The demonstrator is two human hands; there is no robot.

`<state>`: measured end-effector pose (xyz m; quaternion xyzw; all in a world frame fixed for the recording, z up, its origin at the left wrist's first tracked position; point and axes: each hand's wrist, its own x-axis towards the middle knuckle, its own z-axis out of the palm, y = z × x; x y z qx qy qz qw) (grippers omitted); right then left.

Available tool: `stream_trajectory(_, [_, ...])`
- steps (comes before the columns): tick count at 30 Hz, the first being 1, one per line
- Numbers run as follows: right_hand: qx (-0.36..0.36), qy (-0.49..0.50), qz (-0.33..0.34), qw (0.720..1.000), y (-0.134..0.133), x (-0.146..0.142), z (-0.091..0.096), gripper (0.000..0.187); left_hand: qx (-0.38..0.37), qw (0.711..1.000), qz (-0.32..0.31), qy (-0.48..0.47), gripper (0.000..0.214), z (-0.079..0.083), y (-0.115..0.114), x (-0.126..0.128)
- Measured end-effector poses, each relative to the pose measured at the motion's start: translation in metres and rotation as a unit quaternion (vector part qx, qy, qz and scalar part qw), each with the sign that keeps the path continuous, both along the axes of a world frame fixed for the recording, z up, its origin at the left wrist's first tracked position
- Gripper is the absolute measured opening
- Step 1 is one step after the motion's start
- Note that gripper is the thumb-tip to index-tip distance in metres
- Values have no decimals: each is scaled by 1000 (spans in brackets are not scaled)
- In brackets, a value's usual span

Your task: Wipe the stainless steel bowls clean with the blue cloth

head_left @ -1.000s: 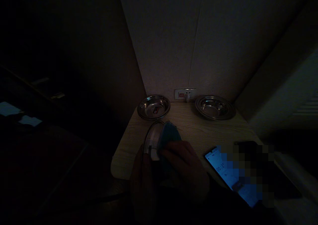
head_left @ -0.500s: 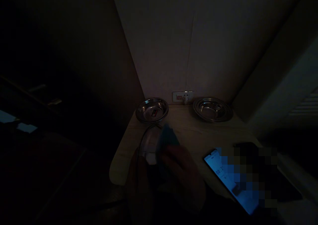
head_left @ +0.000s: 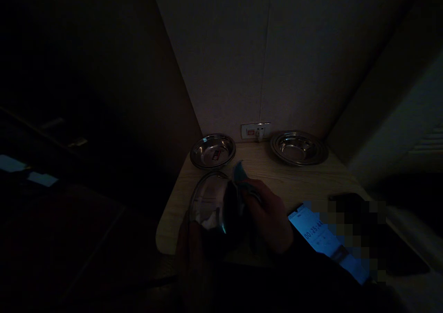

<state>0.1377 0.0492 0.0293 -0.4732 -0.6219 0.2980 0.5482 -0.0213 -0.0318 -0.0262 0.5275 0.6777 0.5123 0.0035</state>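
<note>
Tilted on its side, a shiny steel bowl (head_left: 209,200) is held in front of me at the near part of the small table. My left hand (head_left: 194,248) grips its rim at the lower left, fingers closed on it; much of this hand is lost in the dark. In my right hand (head_left: 268,214) a blue-green cloth (head_left: 239,172) is bunched, with one corner sticking up. That hand is at the right of the bowl, by its base; shadow hides whether the cloth touches the metal.
On the wooden table (head_left: 263,177), a steel bowl with a label (head_left: 211,154) stands back left and stacked steel bowls (head_left: 298,149) back right. A lit phone (head_left: 321,234) lies on the right, beside a dark flat object (head_left: 403,250). A wall socket (head_left: 256,131) holds a plug.
My right hand with the cloth has moved right, off the bowl's upper side, so more of the bowl shows. My left hand keeps its hold on the rim.
</note>
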Motion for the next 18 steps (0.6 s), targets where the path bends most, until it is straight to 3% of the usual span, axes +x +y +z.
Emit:
stream_trajectory(3, [-44, 51, -28, 997, -15, 4, -7, 22, -22, 999, -11, 39, 49, 4, -3, -4])
stream_trajectory(6, [-76, 70, -52, 993, -25, 7, -11, 24, -66, 997, -24, 23, 43, 26, -2, -9])
stream_trajectory(8, [-94, 74, -65, 991, -28, 9, -14, 25, -114, 991, -31, -69, 37, 42, -1, -11])
stream_trajectory(11, [-115, 66, -76, 988, -32, 10, -19, 27, -124, 978, -9, -168, 30, 56, 2, -12])
stream_trajectory(14, [-122, 56, -81, 988, -37, 9, -24, 28, -130, 971, -2, -199, 23, 55, 7, -7])
stream_trajectory(18, [-117, 54, -74, 989, -43, 6, -28, 27, -154, 955, 24, -253, 33, 44, 15, 4])
